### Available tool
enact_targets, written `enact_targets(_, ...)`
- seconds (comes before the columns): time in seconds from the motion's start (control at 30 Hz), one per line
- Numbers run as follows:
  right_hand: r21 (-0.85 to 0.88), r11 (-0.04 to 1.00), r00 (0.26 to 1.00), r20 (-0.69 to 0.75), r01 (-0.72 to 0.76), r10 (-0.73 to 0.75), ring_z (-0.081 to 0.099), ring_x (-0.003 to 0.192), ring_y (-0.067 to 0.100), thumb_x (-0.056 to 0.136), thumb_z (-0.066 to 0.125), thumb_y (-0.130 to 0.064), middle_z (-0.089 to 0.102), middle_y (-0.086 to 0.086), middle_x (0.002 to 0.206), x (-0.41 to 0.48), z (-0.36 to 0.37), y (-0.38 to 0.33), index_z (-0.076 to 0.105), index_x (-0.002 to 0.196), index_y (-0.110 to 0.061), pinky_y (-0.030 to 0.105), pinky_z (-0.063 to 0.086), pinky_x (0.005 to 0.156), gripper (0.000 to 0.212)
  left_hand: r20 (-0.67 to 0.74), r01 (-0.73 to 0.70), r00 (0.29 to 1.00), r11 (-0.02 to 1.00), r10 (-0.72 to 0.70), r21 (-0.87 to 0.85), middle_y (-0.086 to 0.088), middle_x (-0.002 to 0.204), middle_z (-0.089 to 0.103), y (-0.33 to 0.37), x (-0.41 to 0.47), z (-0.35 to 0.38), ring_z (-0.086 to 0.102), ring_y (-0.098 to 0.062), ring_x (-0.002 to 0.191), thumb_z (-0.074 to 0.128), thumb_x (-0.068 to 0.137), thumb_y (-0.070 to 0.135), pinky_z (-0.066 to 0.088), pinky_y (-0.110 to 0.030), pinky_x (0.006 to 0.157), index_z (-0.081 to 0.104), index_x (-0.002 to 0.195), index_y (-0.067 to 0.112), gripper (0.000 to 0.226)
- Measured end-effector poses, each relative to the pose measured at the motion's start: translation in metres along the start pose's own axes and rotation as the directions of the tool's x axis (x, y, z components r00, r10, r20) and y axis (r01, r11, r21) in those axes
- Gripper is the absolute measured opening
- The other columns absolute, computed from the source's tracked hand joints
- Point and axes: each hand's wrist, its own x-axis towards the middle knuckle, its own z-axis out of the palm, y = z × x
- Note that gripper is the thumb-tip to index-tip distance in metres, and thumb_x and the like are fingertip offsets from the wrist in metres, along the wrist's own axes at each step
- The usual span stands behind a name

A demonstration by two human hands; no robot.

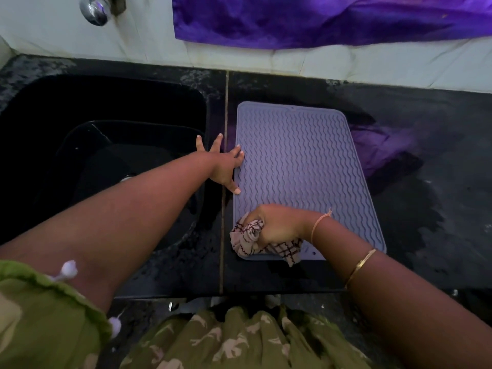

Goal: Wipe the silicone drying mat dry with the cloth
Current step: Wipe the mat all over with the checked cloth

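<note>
A lavender silicone drying mat [303,161] with wavy ridges lies flat on the black counter, right of the sink. My left hand [223,166] rests with spread fingers on the mat's left edge, thumb and two fingertips touching it. My right hand [277,225] is closed around a bunched beige cloth with a dark check pattern [247,237], pressed on the mat's near left corner. Part of the cloth spills out under my wrist over the mat's front edge.
A black sink [106,145] sits left of the mat, past a seam in the counter. The black counter [431,222] looks wet right of the mat. A purple cloth [319,20] hangs on the white tiled wall. A chrome tap fitting [97,9] is at top left.
</note>
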Motion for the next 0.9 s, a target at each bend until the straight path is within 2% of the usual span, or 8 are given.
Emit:
enact_targets(0.1,-0.021,0.999,0.999,0.04,0.028,-0.027,0.061,0.083,0.017,0.076,0.065,-0.002,0.068,0.003,0.092,-0.002,-0.003,0.0,0.066,0.088,-0.016,0.032,0.051,0.077,0.019,0.004,0.003,1.0,1.0,-0.003,0.005,0.011,0.155,-0.023,0.001,-0.001,0.0,-0.033,-0.032,0.136,0.057,0.076,0.067,-0.017,-0.071,0.098,-0.013,0.148,0.029,0.108)
enact_targets(0.2,0.049,0.996,0.997,-0.029,0.069,-0.068,0.063,0.098,0.027,0.08,0.062,-0.001,0.067,0.014,0.106,-0.014,-0.022,0.004,0.064,0.101,-0.001,0.044,0.05,0.091,0.021,-0.003,0.001,1.0,1.0,-0.001,0.014,0.01,0.155,-0.022,0.002,-0.002,0.0,-0.033,-0.031,0.136,0.056,0.077,0.067,-0.018,-0.072,0.099,-0.013,0.149,0.028,0.107)
enact_targets(0.27,0.158,0.983,0.988,-0.133,0.096,-0.076,0.063,0.099,0.025,0.083,0.061,-0.004,0.066,0.016,0.106,-0.02,-0.042,0.008,0.063,0.106,-0.001,0.039,0.052,0.089,0.024,-0.011,-0.001,1.0,1.0,0.001,0.026,0.01,0.156,-0.021,0.002,-0.003,-0.001,-0.03,-0.03,0.138,0.056,0.077,0.067,-0.017,-0.072,0.099,-0.011,0.149,0.028,0.106)
enact_targets(0.33,0.228,0.963,0.96,-0.267,0.147,-0.084,0.064,0.092,0.017,0.084,0.06,-0.005,0.066,0.012,0.101,-0.022,-0.062,0.008,0.063,0.106,-0.003,0.025,0.054,0.079,0.022,-0.024,0.0,1.0,0.999,0.001,0.04,0.009,0.157,-0.018,0.002,-0.005,-0.002,-0.027,-0.03,0.139,0.057,0.077,0.067,-0.017,-0.072,0.098,-0.008,0.15,0.03,0.104)
enact_targets(0.43,0.12,0.98,0.887,-0.454,0.16,-0.089,0.062,0.086,0.017,0.085,0.061,-0.011,0.066,0.008,0.096,-0.009,-0.073,0.008,0.065,0.102,-0.007,0.027,0.053,0.076,0.017,-0.034,0.002,0.999,0.999,0.0,0.035,0.009,0.157,-0.015,0.003,-0.005,-0.005,-0.027,-0.029,0.14,0.061,0.073,0.068,-0.02,-0.07,0.096,-0.002,0.151,0.032,0.107)
enact_targets(0.6,-0.22,0.975,0.938,-0.328,0.042,-0.115,0.061,0.087,0.024,0.084,0.057,-0.005,0.067,0.008,0.096,0.013,-0.036,0.01,0.067,0.101,-0.008,0.034,0.05,0.076,0.02,-0.053,0.019,0.998,0.997,-0.015,0.073,0.011,0.157,-0.015,0.002,-0.004,-0.002,-0.026,-0.031,0.14,0.057,0.077,0.067,-0.016,-0.072,0.097,-0.005,0.15,0.031,0.102)
enact_targets(0.73,-0.138,0.989,0.936,-0.339,0.046,-0.091,0.062,0.097,0.024,0.082,0.056,0.0,0.069,0.008,0.104,0.007,-0.021,0.019,0.069,0.102,-0.014,0.035,0.05,0.088,0.028,-0.063,0.022,0.998,0.997,-0.018,0.072,0.01,0.157,-0.013,0.004,-0.004,-0.002,-0.025,-0.031,0.14,0.055,0.078,0.067,-0.018,-0.072,0.095,-0.003,0.15,0.03,0.1)
enact_targets(0.9,-0.083,0.994,0.961,-0.26,0.075,-0.094,0.062,0.102,0.025,0.08,0.055,0.006,0.07,0.008,0.108,-0.003,-0.005,0.022,0.069,0.105,-0.012,0.039,0.05,0.092,0.034,-0.047,0.03,0.999,0.997,-0.027,0.075,0.008,0.158,-0.012,0.008,-0.006,-0.006,-0.026,-0.031,0.14,0.058,0.076,0.067,-0.018,-0.071,0.096,-0.001,0.151,0.029,0.102)
